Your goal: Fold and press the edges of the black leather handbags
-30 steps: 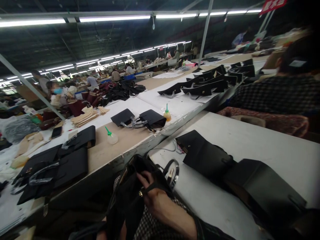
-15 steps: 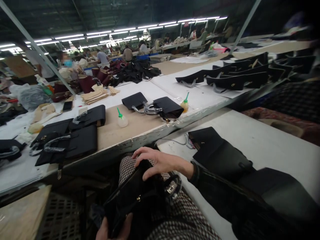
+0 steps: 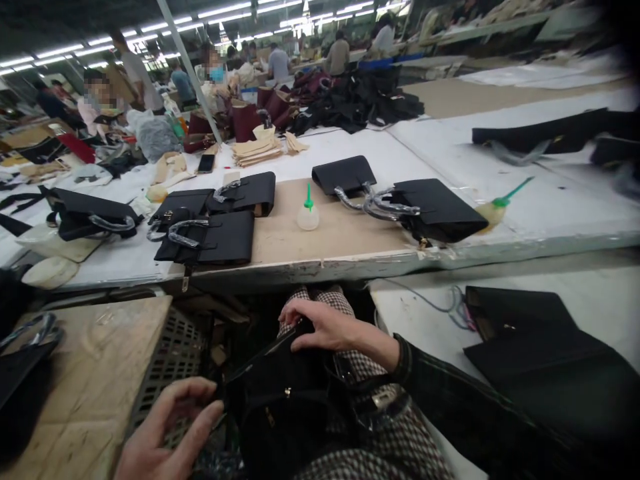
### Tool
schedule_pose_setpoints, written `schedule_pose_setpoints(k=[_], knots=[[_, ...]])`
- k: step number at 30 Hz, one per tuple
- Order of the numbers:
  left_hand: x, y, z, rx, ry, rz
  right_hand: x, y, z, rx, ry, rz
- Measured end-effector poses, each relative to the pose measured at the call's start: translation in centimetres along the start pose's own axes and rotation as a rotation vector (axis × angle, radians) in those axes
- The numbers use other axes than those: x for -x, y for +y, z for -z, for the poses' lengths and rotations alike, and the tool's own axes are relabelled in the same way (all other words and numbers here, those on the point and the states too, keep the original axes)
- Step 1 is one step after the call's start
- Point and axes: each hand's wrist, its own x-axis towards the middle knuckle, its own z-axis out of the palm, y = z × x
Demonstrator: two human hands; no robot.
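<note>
A black handbag (image 3: 285, 400) lies on my lap over checked cloth, with small gold-coloured fittings on its front. My right hand (image 3: 320, 327) grips the bag's far edge, the thumb on the near side and the fingers over the rim. Just off the bag's left side is my left hand (image 3: 173, 427), its thumb and fingers apart and nothing between them. To the right of the bag, a plastic-wrapped metal piece (image 3: 384, 399) rests by my right forearm. The bag's lower part is dark and hard to make out.
Ahead, a long workbench (image 3: 295, 272) carries black handbags (image 3: 220, 237), a glue bottle (image 3: 308, 217) with a green nozzle and tan pieces (image 3: 257, 150). Black bag parts (image 3: 520, 313) lie on the right-hand table. At left, a board (image 3: 100, 360) adjoins a plastic crate (image 3: 173, 353).
My left hand has let go of the bag's near end and moved left, fingers opening. My right hand keeps its hold. The view has turned to the left.
</note>
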Motion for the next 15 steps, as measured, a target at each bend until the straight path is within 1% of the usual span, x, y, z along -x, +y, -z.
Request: schedule_pose_setpoints(k=[2,4,7,9,11,15], knots=[[-1.3,1.1,-1.0,-0.046,-0.096,-0.017,0.0,0.3,0.0,-0.022,0.0,0.05],[-2.3,1.9,-2.6,-0.033,-0.183,-0.02,0.2,0.6,0.3,-0.023,-0.014,0.079],[-2.9,2.3,-4.3,0.058,-0.18,0.022,0.6,1.0,1.0,-0.037,-0.02,0.115],[-3.0,2.2,-4.6,0.107,-0.172,0.057,0.8,1.0,1.3,-0.058,-0.029,0.156],[-3.0,2.1,-4.5,0.147,-0.186,0.078,0.6,0.8,1.4,-0.059,-0.059,0.189],[-3.4,2.0,-4.0,0.176,-0.282,0.09,-0.5,0.0,0.9,-0.025,-0.178,0.23]])
